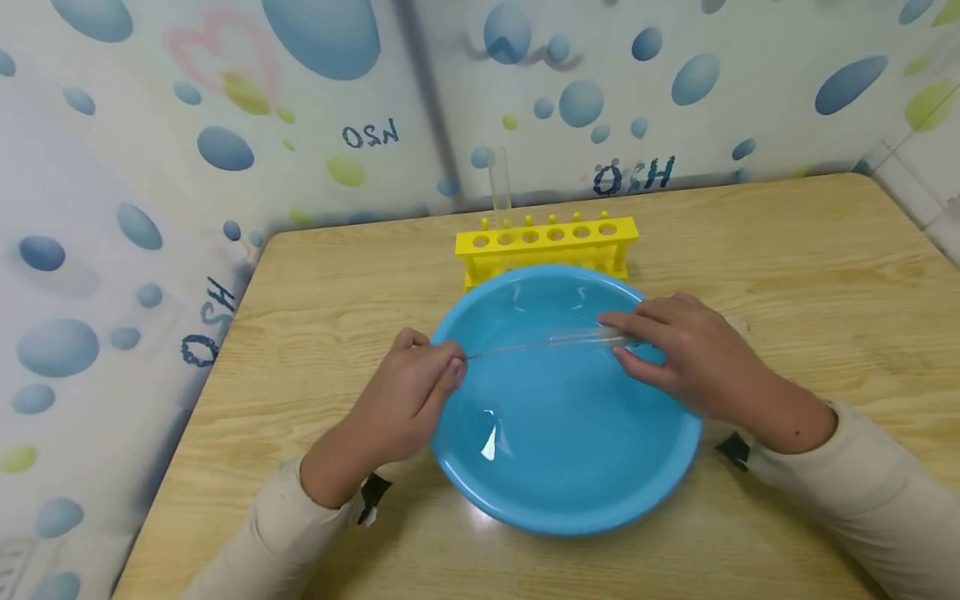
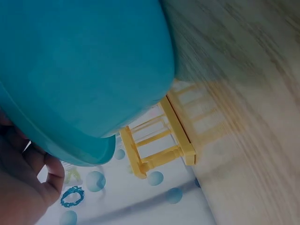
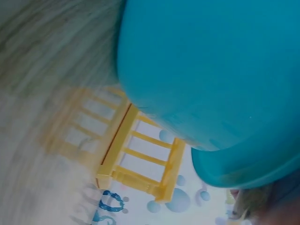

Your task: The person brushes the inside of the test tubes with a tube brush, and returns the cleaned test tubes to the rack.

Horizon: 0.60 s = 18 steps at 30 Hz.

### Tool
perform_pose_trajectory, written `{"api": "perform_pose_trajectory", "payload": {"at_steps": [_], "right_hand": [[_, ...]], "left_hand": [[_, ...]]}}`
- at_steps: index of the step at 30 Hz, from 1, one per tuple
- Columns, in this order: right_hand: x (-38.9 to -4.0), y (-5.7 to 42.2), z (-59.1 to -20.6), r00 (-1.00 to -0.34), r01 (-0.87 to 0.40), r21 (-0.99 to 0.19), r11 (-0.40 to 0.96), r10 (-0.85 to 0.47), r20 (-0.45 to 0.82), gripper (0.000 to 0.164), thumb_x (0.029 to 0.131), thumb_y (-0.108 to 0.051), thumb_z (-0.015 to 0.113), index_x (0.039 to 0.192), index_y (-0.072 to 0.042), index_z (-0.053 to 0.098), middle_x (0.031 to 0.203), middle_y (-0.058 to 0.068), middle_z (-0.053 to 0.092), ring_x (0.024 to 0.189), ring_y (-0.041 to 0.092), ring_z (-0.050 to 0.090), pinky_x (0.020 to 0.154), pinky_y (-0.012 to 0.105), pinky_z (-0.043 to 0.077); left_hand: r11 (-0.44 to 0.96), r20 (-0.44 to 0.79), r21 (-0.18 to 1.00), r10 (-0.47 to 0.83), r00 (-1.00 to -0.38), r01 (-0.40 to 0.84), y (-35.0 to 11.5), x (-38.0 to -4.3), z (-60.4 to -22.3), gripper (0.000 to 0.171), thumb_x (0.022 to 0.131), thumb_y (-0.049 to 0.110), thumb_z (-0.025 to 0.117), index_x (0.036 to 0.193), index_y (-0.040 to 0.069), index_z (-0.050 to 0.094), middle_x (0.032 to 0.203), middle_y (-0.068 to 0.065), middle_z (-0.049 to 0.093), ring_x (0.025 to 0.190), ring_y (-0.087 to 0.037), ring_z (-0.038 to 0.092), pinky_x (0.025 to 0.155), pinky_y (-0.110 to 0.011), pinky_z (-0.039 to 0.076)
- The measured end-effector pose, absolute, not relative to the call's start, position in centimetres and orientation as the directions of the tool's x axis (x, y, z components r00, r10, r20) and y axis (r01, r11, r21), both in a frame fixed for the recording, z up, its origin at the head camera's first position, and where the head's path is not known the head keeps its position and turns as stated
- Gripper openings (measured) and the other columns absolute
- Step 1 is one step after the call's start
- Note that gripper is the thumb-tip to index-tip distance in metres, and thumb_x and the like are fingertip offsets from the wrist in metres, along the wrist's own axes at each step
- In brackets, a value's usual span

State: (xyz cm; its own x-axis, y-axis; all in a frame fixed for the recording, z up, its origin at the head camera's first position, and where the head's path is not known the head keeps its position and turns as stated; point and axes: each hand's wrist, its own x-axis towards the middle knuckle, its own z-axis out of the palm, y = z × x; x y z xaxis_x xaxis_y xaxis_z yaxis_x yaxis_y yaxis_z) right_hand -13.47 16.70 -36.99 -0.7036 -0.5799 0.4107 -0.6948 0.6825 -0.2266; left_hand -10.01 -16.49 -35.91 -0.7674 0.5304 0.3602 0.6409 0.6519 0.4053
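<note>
My left hand [image 1: 411,390] pinches the end of a thin wire handle, which looks like that of a test tube brush [image 1: 506,348], over the left rim of a blue basin [image 1: 566,442]. The wire runs rightward into a clear glass test tube [image 1: 581,337]. Thumb and fingers of my right hand [image 1: 693,358] grip the tube's far end, above the basin's right side. Greyish bristles show faintly inside the tube near those fingers. In the left wrist view my curled left fingers [image 2: 35,173] appear beside the basin's rim; the right hand is mostly cut off and blurred in its own wrist view.
Just behind the basin stands a yellow test tube rack [image 1: 551,237] with a row of holes. Another clear test tube [image 1: 500,187] stands upright in it, toward the left. The wooden table [image 1: 810,275] meets a wall [image 1: 420,75] patterned with blue and green spots.
</note>
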Motion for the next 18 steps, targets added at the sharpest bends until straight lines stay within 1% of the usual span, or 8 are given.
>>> {"api": "perform_pose_trajectory", "payload": {"at_steps": [5,12,14,18], "right_hand": [[-13.5,16.2,-36.5,-0.680,-0.713,-0.196,0.673,-0.596,0.426,0.049,0.077,-0.019,0.085,0.123,-0.011,0.070,0.092,0.006,0.069,0.086,0.022,0.060,0.072,0.039,0.053],[-13.3,14.6,-36.0,-0.602,-0.769,-0.121,0.628,-0.648,0.466,0.047,0.076,-0.022,0.084,0.120,-0.009,0.072,0.088,0.008,0.068,0.079,0.021,0.061,0.069,0.037,0.057],[-13.3,14.2,-36.0,-0.601,-0.770,-0.112,0.628,-0.655,0.457,0.046,0.077,-0.023,0.084,0.120,-0.009,0.072,0.088,0.007,0.069,0.078,0.021,0.061,0.069,0.037,0.057],[-13.3,13.8,-36.3,-0.620,-0.758,-0.119,0.642,-0.651,0.439,0.046,0.079,-0.025,0.084,0.120,-0.009,0.072,0.088,0.006,0.068,0.077,0.019,0.061,0.068,0.035,0.057]], "left_hand": [[0.631,0.361,0.434,0.532,-0.766,0.643,-16.4,-10.5,-35.9,0.020,0.101,0.009,0.049,0.082,0.012,0.051,0.063,0.007,0.041,0.063,-0.006,0.044,0.078,-0.036,0.034],[0.590,0.339,0.477,0.560,-0.756,0.651,-16.1,-10.8,-36.3,0.019,0.101,0.008,0.049,0.083,0.012,0.052,0.065,0.006,0.044,0.068,-0.008,0.045,0.077,-0.034,0.038],[0.585,0.337,0.480,0.565,-0.753,0.654,-16.0,-10.9,-36.4,0.020,0.101,0.008,0.049,0.082,0.012,0.051,0.066,0.006,0.044,0.068,-0.008,0.044,0.076,-0.033,0.038],[0.579,0.346,0.470,0.573,-0.743,0.666,-16.1,-11.0,-36.8,0.022,0.103,0.011,0.046,0.082,0.013,0.051,0.066,0.006,0.044,0.069,-0.008,0.044,0.075,-0.032,0.038]]}}
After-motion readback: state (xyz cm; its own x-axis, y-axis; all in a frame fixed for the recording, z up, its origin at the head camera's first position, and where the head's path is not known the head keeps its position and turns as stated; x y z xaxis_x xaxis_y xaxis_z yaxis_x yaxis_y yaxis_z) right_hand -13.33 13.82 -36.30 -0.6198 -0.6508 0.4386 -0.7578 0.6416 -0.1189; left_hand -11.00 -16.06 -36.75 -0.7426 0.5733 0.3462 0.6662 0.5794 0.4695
